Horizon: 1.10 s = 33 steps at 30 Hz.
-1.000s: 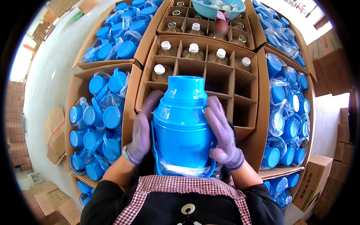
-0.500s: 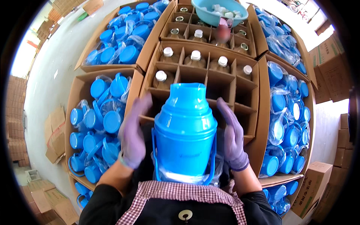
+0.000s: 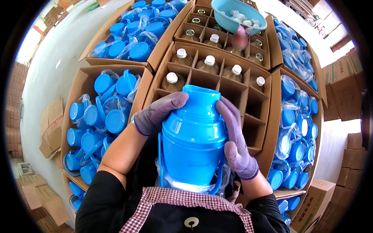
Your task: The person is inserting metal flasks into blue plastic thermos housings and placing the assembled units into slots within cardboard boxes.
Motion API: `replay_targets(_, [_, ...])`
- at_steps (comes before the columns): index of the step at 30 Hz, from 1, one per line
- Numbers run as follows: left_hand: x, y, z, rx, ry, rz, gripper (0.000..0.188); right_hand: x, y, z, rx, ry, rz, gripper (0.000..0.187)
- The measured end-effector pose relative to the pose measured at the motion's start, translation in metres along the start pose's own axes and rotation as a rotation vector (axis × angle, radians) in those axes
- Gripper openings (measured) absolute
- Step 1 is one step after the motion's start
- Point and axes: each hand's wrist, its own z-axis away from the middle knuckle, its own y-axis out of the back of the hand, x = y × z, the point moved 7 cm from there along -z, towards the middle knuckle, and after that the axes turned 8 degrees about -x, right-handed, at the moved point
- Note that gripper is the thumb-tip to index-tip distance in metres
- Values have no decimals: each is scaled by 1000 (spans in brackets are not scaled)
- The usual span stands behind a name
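Observation:
A glossy blue thermos flask with a spouted top and a carrying handle stands upright against my apron, clear plastic bunched around its base. My left hand, in a purple glove, is closed against its neck from the left, fingertips by the spout. My right hand, gloved too, presses long fingers along the flask's right shoulder, its thumb lower down the side. Just beyond sits a cardboard box with dividers; glass liners with white caps fill several of its cells. The flask hides its nearer left cells.
Left and right stand cartons packed with blue lidded cups, some wrapped in plastic. A light blue basin holding white caps rests on the farther divided box. Flattened cardboard and stacked cartons lie around the floor.
Both hands were apart from the flask on either side. They have come inward onto its neck and shoulder. The view has shifted slightly.

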Motion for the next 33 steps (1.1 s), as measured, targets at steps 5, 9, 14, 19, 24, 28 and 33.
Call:
replay_targets(5, [45,25,24,161,-320,-89,108,5,19,-104,-217,327,-181,75])
replay_targets(9, [48,89,64,326,-725,346,105,143,0,-211,-36,28,-275,45])
replay_targets(14, [14,111,115,396,-803,410,93,262,-122,-227,-341,-280,561,85])
replay_targets(19, [-16,119,139,347,-785,487,87,232,-102,-228,-166,-199,527,65])
replay_targets(24, [8,129,172,293,-889,390,78,57,12,-225,-21,90,526,86])
replay_targets(28, [75,89,146,177,-878,59,55,-90,102,-216,83,395,486,70])
replay_targets(33, [121,43,71,-55,-801,-51,44,-182,175,-235,207,525,-16,40])
